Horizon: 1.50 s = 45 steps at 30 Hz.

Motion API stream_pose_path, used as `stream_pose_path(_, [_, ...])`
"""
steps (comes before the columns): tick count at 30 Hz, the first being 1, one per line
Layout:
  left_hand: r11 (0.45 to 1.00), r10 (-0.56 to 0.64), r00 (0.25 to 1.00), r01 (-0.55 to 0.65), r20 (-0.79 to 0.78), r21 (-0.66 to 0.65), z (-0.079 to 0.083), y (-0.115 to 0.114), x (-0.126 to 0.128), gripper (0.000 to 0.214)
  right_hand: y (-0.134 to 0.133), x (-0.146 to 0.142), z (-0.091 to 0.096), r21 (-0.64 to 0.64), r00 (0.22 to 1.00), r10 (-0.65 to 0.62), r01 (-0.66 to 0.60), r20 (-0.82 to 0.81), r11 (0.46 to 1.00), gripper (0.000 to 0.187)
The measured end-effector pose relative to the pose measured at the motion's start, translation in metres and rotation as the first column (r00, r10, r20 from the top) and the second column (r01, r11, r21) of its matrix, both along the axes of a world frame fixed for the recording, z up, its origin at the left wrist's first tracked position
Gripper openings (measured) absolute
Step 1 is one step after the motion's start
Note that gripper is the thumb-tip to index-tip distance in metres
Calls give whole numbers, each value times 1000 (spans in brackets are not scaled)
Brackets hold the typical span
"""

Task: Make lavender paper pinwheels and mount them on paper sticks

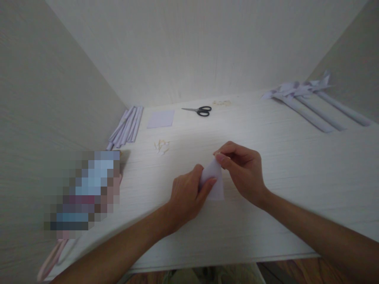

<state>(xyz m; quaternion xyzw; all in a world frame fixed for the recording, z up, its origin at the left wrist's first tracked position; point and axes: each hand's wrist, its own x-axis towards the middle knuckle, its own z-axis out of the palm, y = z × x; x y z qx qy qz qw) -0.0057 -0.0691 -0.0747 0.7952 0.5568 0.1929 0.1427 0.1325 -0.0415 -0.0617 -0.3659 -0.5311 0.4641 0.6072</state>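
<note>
So the paper [211,170] in hand is a pale lilac-white piece, roughly wedge-shaped right now, narrow at the top and wider toward its lower edge, with a smooth matte face. It's up off the tabletop [296,169], near the front middle. The left hand's [185,195] grip is closed on it, thumb flat across the front, while the right hand's [245,169] grip is a tight fingertip pinch at the top corner.

Further back there's a flat lilac square [161,119], black-handled scissors [204,111] with slim metal blades, and a scatter of tiny pale bits [162,146]. Slim rolled paper tubes [127,126] are bunched at the left, and longer tubes [314,114] lie at the right with folded paper shapes [296,88] at their far ends (too blurry to make out the folds).

The tabletop is whitish with a streaky grain, boxed in by dull grey-white walls [192,47], and brown wood-look flooring [290,272] peeks out below.
</note>
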Motion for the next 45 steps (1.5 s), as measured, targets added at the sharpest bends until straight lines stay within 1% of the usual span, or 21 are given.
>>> stream_pose_path(11, [1000, -20, 1000, 20, 10, 9, -1, 0, 0, 30, 0, 0, 1, 36, 1000, -20, 19, 18, 999, 7])
stream_pose_path(19, [1000, -20, 999, 21, 35, -18, 0, 0, 1, 31, 2, 3, -1, 21, 1000, -24, 23, 15, 999, 12])
stream_pose_path(22, [998, 7, 993, 1, 116, -66, 0, 7, -2, 32, 9, 6, -5, -18, 999, -40, 41, 9, 999, 15])
stream_pose_path(25, [991, 55, 959, -18, 276, -136, -1, 19, -7, 33, 22, 14, -10, -37, 995, -99, 100, 21, 994, 14])
stream_pose_path(26, [989, 83, 934, -34, 348, -146, -2, 24, -9, 32, 27, 17, -12, -41, 994, -110, 111, 27, 993, 13])
stream_pose_path(28, [977, 165, 857, -74, 488, -201, -3, 33, -13, 29, 35, 22, -17, -59, 993, -112, 113, 27, 992, 12])
stream_pose_path(31, [940, 321, 697, -151, 641, -307, -4, 45, -19, 28, 42, 26, -22, -89, 994, -107, 108, 26, 990, 11])
stream_pose_path(33, [923, 379, 590, -181, 713, -341, -5, 51, -23, 29, 44, 28, -24, -109, 994, -106, 109, 34, 988, 11])
stream_pose_path(34, [922, 383, 538, -180, 751, -342, -5, 54, -25, 30, 44, 28, -24, -120, 994, -101, 105, 40, 987, 10])
stream_pose_path(36, [938, 346, 455, -139, 820, -318, -7, 58, -28, 30, 43, 28, -24, -142, 996, -82, 88, 47, 986, 10])
stream_pose_path(39, [964, 260, 361, -45, 895, -262, -9, 61, -31, 29, 41, 27, -21, -196, 999, -52, 54, 16, 979, 9])
stream_pose_path(42, [973, 213, 294, 26, 932, -230, -10, 61, -31, 30, 41, 27, -20, -278, 997, -37, 18, -64, 961, 8])
stream_pose_path(45, [975, 185, 276, 66, 943, -211, -9, 59, -30, 31, 42, 29, -21, -320, 990, -15, -32, -141, 947, 8])
